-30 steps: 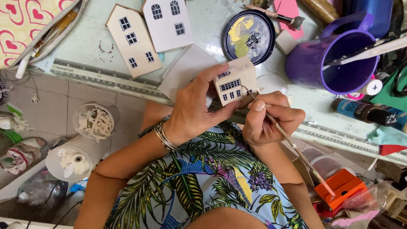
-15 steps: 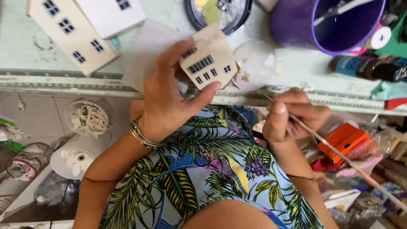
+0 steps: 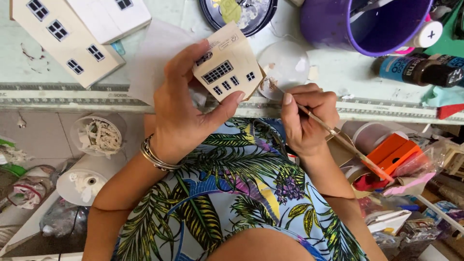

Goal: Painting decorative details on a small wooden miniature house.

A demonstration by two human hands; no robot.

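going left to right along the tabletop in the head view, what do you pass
cream house cutout → white house cutout → left hand holding small house → clear lid → right hand with brush → purple bucket → paint bottle

open: pale table strip (image 3: 338,72) | blocked (behind): purple cup (image 3: 367,24)
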